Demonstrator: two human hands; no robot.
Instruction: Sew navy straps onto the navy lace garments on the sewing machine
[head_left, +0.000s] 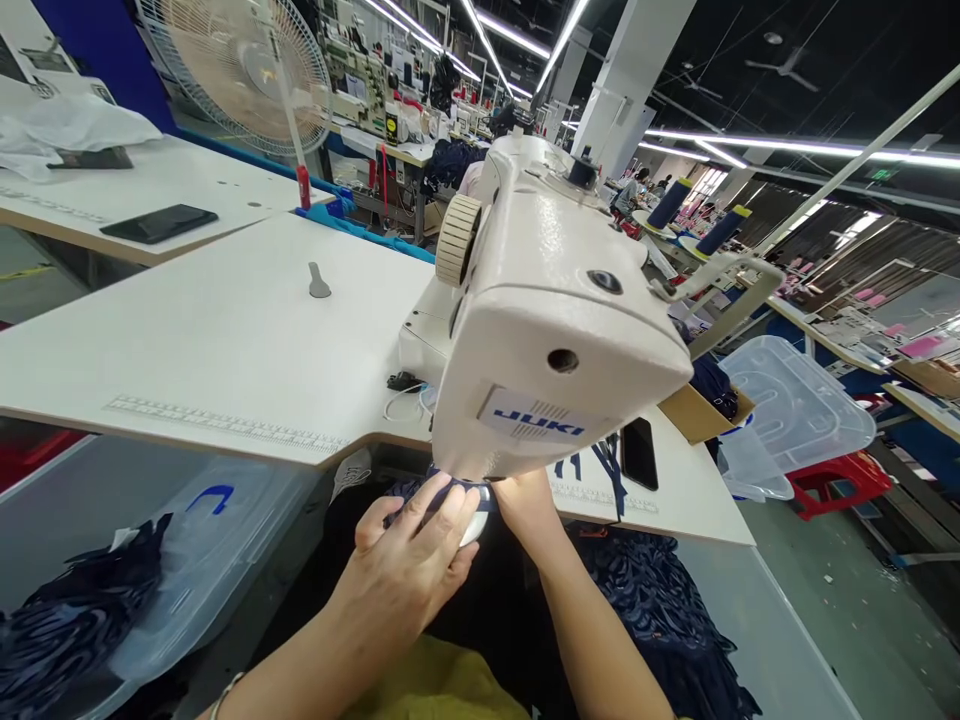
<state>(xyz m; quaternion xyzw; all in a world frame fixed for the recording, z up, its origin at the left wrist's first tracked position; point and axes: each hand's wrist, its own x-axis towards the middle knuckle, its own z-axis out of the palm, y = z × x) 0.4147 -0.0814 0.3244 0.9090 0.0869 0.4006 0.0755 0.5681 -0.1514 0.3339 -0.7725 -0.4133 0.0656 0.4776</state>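
A white JUKI sewing machine (pixel 555 310) stands directly before me, its head leaning over both hands. My left hand (pixel 420 550) is closed on a dark navy fabric piece (pixel 489 497) below the machine head, fingers bent over its edge. Beside those fingertips shows a smooth white rounded part (pixel 472 528). My right hand (pixel 525 505) reaches under the head from the right; its fingers are hidden behind the machine, so its hold cannot be seen. The needle area is hidden too.
Navy fabric (pixel 652 600) hangs in a heap at my right; more navy pieces (pixel 82 610) fill a clear bin at left. A black phone (pixel 638 454) and narrow navy strips (pixel 611 465) lie on the white table (pixel 225 320). A fan (pixel 240 70) stands behind.
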